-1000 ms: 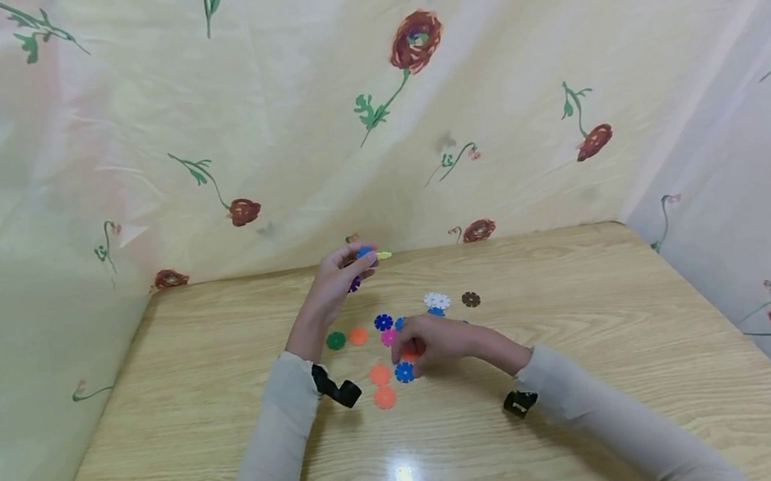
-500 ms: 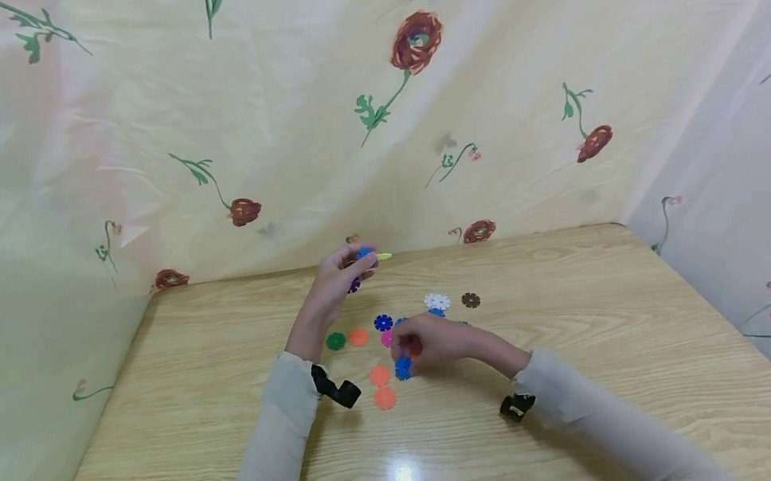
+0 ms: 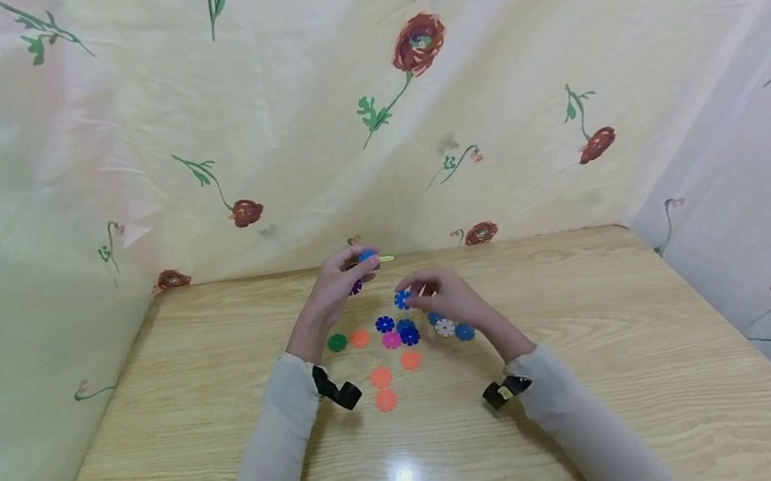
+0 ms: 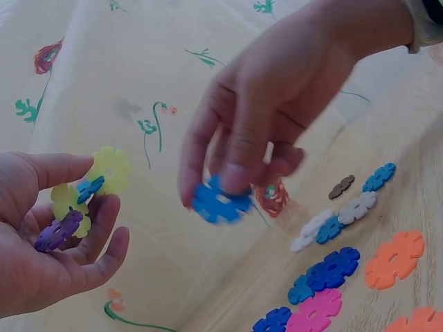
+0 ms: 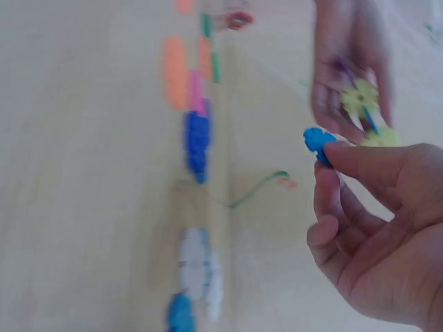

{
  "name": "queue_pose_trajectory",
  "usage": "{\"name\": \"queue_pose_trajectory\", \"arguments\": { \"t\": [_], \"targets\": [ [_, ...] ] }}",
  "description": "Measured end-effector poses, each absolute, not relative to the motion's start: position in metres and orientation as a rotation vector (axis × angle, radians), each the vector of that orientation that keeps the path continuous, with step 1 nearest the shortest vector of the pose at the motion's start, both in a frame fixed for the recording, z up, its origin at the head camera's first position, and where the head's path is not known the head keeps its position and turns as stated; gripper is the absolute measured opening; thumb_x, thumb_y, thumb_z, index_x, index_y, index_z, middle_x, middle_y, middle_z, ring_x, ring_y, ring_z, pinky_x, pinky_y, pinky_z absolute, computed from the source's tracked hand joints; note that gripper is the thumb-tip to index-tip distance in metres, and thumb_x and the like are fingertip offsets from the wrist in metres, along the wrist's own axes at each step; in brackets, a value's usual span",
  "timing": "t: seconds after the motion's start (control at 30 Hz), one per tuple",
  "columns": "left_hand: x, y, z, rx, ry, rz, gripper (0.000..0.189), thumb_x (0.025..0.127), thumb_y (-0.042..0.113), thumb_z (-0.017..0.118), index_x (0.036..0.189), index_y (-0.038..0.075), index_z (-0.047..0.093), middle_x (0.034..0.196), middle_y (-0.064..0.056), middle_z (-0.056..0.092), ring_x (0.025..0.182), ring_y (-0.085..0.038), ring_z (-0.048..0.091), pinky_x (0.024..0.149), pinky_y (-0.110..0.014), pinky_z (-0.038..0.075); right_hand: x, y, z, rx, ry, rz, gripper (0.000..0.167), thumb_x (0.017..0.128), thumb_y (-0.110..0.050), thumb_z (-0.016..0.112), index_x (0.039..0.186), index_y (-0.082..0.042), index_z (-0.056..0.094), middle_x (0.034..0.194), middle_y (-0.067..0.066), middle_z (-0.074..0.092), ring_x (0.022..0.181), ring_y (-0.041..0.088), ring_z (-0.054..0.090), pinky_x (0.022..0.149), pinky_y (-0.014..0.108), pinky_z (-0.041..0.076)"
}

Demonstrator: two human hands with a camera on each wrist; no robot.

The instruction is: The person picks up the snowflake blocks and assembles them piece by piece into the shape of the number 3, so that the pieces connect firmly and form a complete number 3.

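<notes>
My left hand [image 3: 334, 288] is raised over the far part of the table. It holds a small chain of slotted snowflake discs: yellow discs [image 4: 111, 170], a blue disc [image 4: 90, 188] wedged across them, and a purple disc [image 4: 59, 232] at the palm end. Between thumb and fingertips my right hand [image 3: 456, 301] pinches a single blue snowflake disc [image 4: 220, 203], lifted clear of the tabletop. In the right wrist view, that blue disc overlaps the gap just before the chain, with the two hands close together.
Loose discs lie mid-table below the hands: orange [image 3: 381, 377], green [image 3: 336, 343], pink [image 3: 391, 340], dark blue [image 3: 408, 335], white [image 3: 444, 327] and brown [image 4: 341, 187]. A floral cloth [image 3: 313, 121] hangs along the table's far edge and both sides.
My right hand has picked the blue disc up from beside the orange ones and carried it up and away, toward the left hand. The left hand stays in place with its chain.
</notes>
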State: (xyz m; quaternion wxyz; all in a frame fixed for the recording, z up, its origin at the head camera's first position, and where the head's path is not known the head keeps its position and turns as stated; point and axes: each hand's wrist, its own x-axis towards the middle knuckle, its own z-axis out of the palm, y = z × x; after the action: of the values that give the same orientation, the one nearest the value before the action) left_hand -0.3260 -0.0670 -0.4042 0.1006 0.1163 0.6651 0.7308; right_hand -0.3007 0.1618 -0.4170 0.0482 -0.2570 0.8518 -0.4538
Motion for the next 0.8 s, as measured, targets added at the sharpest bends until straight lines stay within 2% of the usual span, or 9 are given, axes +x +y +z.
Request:
{"name": "queue_pose_trajectory", "arguments": {
  "t": [0.07,0.1,0.23,0.3,0.37,0.47,0.57,0.7,0.8],
  "targets": [
    [-0.326,-0.067,-0.405,0.349,1.962,2.162,0.032,0.104,0.020,0.061,0.130,0.000,0.062,0.105,-0.002,0.059,0.102,-0.016,0.063,0.117,-0.057,0.040,-0.304,0.163,-0.410,-0.680,2.599,-1.482,0.024,0.097,-0.010,0.069,0.119,-0.002,0.072,0.093,0.021,0.070,0.077,0.041,0.064,0.067,0.042,0.059],
    [-0.326,-0.067,-0.405,0.348,1.960,2.163,0.032,0.104,0.019,0.061,0.130,0.000,0.062,0.105,-0.002,0.059,0.101,-0.015,0.063,0.117,-0.057,0.039,-0.306,0.163,-0.408,-0.632,2.597,-1.536,0.024,0.097,-0.011,0.070,0.119,-0.002,0.072,0.095,0.023,0.070,0.077,0.041,0.064,0.068,0.041,0.060],
    [-0.326,-0.067,-0.405,0.345,1.965,2.153,0.032,0.104,0.019,0.061,0.130,0.001,0.062,0.106,-0.001,0.061,0.102,-0.014,0.063,0.117,-0.056,0.041,-0.314,0.161,-0.399,-0.479,2.567,-1.745,0.024,0.096,-0.012,0.071,0.116,0.000,0.069,0.097,0.024,0.071,0.073,0.027,0.065,0.063,0.026,0.056],
    [-0.326,-0.067,-0.405,0.343,1.970,2.145,0.032,0.104,0.019,0.061,0.130,0.001,0.062,0.107,-0.001,0.061,0.102,-0.014,0.063,0.116,-0.055,0.042,-0.316,0.160,-0.397,-0.426,2.540,-1.834,0.023,0.096,-0.012,0.072,0.115,0.001,0.067,0.095,0.020,0.073,0.067,0.017,0.063,0.058,0.021,0.050],
    [-0.327,-0.066,-0.406,0.345,1.973,2.139,0.032,0.104,0.019,0.061,0.130,0.001,0.062,0.107,-0.002,0.061,0.103,-0.014,0.063,0.116,-0.055,0.042,-0.317,0.160,-0.395,-0.386,2.516,-1.894,0.023,0.096,-0.012,0.071,0.115,0.001,0.066,0.090,0.013,0.075,0.063,0.013,0.063,0.054,0.020,0.046],
    [-0.327,-0.067,-0.406,0.345,1.975,2.131,0.033,0.103,0.020,0.062,0.130,0.001,0.062,0.109,-0.002,0.062,0.103,-0.014,0.063,0.116,-0.056,0.041,-0.317,0.159,-0.394,-0.346,2.490,-1.939,0.023,0.096,-0.012,0.071,0.114,0.000,0.064,0.081,-0.002,0.075,0.059,0.011,0.062,0.052,0.020,0.044],
    [-0.326,-0.067,-0.407,0.354,1.970,2.130,0.033,0.104,0.021,0.061,0.131,0.002,0.062,0.110,-0.002,0.062,0.105,-0.015,0.063,0.117,-0.058,0.039,-0.316,0.159,-0.394,-0.327,2.472,-1.954,0.022,0.096,-0.013,0.072,0.112,-0.001,0.063,0.076,-0.010,0.073,0.059,0.012,0.063,0.053,0.020,0.044],
    [-0.325,-0.067,-0.406,0.374,1.962,2.128,0.033,0.104,0.020,0.061,0.131,0.002,0.062,0.115,-0.006,0.062,0.108,-0.018,0.063,0.118,-0.058,0.039,-0.316,0.157,-0.395,-0.299,2.428,-1.991,0.022,0.095,-0.013,0.073,0.111,-0.002,0.063,0.080,0.001,0.076,0.059,0.015,0.063,0.052,0.020,0.045],
    [-0.324,-0.067,-0.406,0.385,1.961,2.114,0.032,0.104,0.020,0.061,0.131,0.003,0.062,0.119,-0.011,0.062,0.111,-0.019,0.063,0.118,-0.057,0.039,-0.317,0.155,-0.396,-0.282,2.401,-2.010,0.023,0.095,-0.014,0.074,0.110,-0.001,0.063,0.083,0.005,0.076,0.059,0.014,0.063,0.053,0.020,0.047]
  ]
}}
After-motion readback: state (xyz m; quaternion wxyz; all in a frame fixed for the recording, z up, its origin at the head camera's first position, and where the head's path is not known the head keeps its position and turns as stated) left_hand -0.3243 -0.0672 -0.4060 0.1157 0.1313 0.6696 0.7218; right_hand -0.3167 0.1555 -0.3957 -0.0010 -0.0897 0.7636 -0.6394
